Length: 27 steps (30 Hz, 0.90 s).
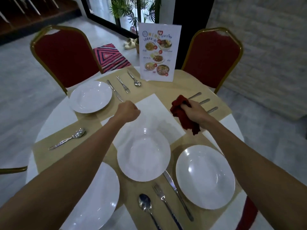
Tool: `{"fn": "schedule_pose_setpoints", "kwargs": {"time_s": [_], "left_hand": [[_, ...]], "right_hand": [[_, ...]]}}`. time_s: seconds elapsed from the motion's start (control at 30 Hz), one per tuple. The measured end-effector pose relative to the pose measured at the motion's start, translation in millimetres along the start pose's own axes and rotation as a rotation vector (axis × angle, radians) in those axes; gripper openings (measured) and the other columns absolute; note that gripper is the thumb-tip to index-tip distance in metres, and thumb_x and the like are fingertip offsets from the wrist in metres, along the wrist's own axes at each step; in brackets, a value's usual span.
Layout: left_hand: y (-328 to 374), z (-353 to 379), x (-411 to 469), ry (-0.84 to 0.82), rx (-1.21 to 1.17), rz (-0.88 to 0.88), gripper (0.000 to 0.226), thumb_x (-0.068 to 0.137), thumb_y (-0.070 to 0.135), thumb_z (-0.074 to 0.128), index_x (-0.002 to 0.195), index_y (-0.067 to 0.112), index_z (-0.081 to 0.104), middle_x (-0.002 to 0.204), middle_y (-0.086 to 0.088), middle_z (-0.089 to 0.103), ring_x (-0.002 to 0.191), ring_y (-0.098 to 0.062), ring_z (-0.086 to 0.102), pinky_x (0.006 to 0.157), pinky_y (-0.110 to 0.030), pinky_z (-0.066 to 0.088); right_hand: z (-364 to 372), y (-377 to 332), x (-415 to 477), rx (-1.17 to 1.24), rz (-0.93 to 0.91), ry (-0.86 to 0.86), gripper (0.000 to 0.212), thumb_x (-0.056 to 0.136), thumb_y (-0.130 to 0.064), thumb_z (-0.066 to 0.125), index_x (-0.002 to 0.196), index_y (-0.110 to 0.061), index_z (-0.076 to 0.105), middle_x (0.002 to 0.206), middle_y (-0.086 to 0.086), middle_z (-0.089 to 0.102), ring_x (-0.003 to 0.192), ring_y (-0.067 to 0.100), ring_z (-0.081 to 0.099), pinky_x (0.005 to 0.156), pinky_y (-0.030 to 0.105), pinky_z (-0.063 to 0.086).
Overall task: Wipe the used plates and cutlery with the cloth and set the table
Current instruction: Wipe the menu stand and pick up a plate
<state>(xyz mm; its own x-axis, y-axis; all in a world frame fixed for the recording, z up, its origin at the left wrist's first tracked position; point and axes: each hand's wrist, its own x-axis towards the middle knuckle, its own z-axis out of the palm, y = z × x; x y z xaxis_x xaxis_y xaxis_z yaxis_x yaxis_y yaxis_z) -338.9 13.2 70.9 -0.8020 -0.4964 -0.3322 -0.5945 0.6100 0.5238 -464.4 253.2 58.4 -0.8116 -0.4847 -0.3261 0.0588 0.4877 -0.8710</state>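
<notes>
My right hand (pixel 193 107) grips a dark red cloth (pixel 184 114) over the far right placemat, just in front of three cutlery handles (pixel 204 101) lying there. My left hand (pixel 128 109) is a closed fist holding nothing, above the white sheet (pixel 154 107) at the table's middle. Several white plates stand around: a far left plate (pixel 90 96), a centre plate (pixel 143 156), a near right plate (pixel 205 177) and a near left plate (pixel 93 196), partly under my left forearm. A knife, fork and spoon (pixel 123 83) lie beside the far left plate.
A round white table (pixel 54 117) carries tan placemats. A standing menu card (pixel 158 52) is at the far edge. A lone spoon (pixel 71 138) lies left; a spoon, fork and knife (pixel 163 201) lie near me. Two red chairs (pixel 64 57) stand behind the table.
</notes>
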Motion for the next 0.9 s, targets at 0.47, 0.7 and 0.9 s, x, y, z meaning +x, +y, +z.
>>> {"fn": "schedule_pose_setpoints", "kwargs": {"time_s": [0.47,0.7,0.9], "left_hand": [[76,-26,180,0.150,-0.043,0.073,0.041,0.106,0.024,0.034,0.117,-0.004,0.063,0.119,-0.025,0.065,0.111,-0.041,0.060,0.090,-0.038,0.046],[100,-40,260,0.330,-0.105,-0.003,0.026,0.104,0.008,0.033,0.091,0.003,0.055,0.078,-0.010,0.049,0.087,-0.026,0.047,0.071,-0.033,0.033],[108,-58,314,0.330,-0.325,-0.008,0.029,0.104,0.016,0.032,0.113,0.004,0.056,0.104,-0.012,0.061,0.099,-0.032,0.060,0.083,-0.041,0.049]], "right_hand": [[-68,-41,172,0.109,-0.085,0.299,0.039,0.109,-0.032,0.036,0.144,-0.021,0.050,0.134,0.004,0.058,0.118,0.023,0.056,0.100,0.035,0.044],[-79,-57,268,0.108,-0.100,0.365,0.045,0.108,-0.043,0.031,0.146,-0.025,0.048,0.125,0.002,0.057,0.106,0.023,0.057,0.089,0.034,0.044],[-58,-75,319,0.145,-0.130,0.322,0.052,0.106,-0.053,0.027,0.149,-0.030,0.044,0.129,0.004,0.060,0.109,0.025,0.059,0.099,0.042,0.049]]}}
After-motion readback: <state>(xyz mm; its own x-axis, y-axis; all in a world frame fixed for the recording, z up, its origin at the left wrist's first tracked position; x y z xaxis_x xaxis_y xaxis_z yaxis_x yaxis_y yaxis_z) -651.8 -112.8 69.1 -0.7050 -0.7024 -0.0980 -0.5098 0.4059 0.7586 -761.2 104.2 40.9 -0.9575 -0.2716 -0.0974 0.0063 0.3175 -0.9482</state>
